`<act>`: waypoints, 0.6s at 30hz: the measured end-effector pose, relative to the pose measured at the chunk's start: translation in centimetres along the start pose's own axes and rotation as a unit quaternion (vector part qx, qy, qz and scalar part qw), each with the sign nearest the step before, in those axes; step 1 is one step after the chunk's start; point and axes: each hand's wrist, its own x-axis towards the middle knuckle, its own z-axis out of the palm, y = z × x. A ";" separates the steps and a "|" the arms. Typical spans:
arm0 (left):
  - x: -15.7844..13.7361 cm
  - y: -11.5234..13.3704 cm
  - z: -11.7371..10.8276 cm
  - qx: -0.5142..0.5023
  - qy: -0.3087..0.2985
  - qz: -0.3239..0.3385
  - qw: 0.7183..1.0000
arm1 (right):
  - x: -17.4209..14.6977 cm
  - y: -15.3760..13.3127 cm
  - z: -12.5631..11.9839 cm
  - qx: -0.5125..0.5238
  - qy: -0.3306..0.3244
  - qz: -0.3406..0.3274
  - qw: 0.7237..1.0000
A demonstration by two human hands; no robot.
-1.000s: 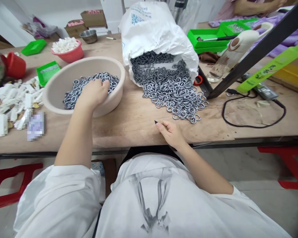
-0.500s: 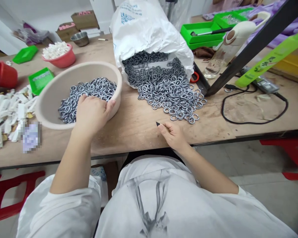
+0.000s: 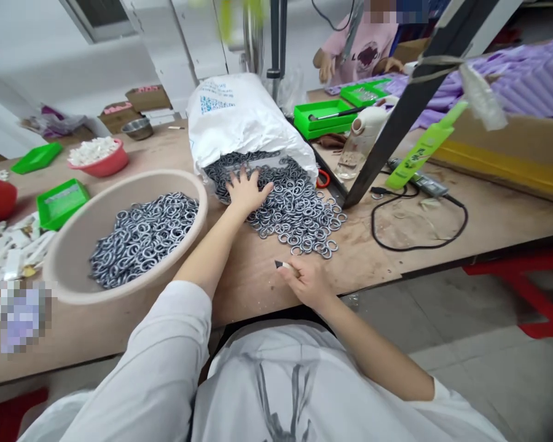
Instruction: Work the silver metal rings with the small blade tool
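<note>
With fingers spread, my left hand [image 3: 247, 194] rests on the heap of grey metal rings [image 3: 299, 215] that spills from the mouth of a white sack [image 3: 253, 123]. My right hand [image 3: 306, 281] is closed just above the table near its front edge, holding a small tool with a black pointed tip [image 3: 280, 264]; most of its body is hidden in the fingers, so its kind is unclear. On the left stands a tilted-looking beige basin [image 3: 64, 270] with many of the same rings inside.
Around the basin are a green tray [image 3: 62, 204], a pink bowl of white pieces [image 3: 100, 166] and scattered white parts [image 3: 13, 255]. To the right, a slanted dark metal post [image 3: 387, 123], a lime-green bottle [image 3: 424, 150] and a looped black cable [image 3: 373, 230]. Another person [image 3: 362, 46] sits beyond.
My left hand has left the basin's rings and moved right onto the rings at the sack's mouth, its fingers spreading. My right hand keeps its hold on the dark-tipped tool. The view has tilted up.
</note>
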 end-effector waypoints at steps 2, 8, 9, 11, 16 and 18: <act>1.1 -0.6 1.3 0.008 -0.071 -0.028 0.997 | 0.0 -0.1 0.0 -0.006 0.004 -0.006 1.000; -3.7 -1.5 2.8 0.021 -0.028 0.036 0.999 | -0.1 -0.1 0.1 -0.015 0.005 -0.047 0.999; -4.7 -1.6 2.9 0.025 -0.027 0.052 0.998 | -0.1 0.0 0.1 -0.014 0.008 -0.051 0.999; -6.5 -1.7 2.8 0.030 -0.030 0.077 0.996 | -0.1 0.0 0.2 -0.017 0.016 -0.055 0.998; -8.3 -1.9 2.2 0.021 -0.013 0.091 0.996 | 0.0 0.0 0.2 -0.022 0.026 -0.034 0.999; -8.3 -2.0 1.6 0.003 0.006 0.102 0.995 | 0.2 0.0 0.2 -0.019 0.030 -0.026 0.999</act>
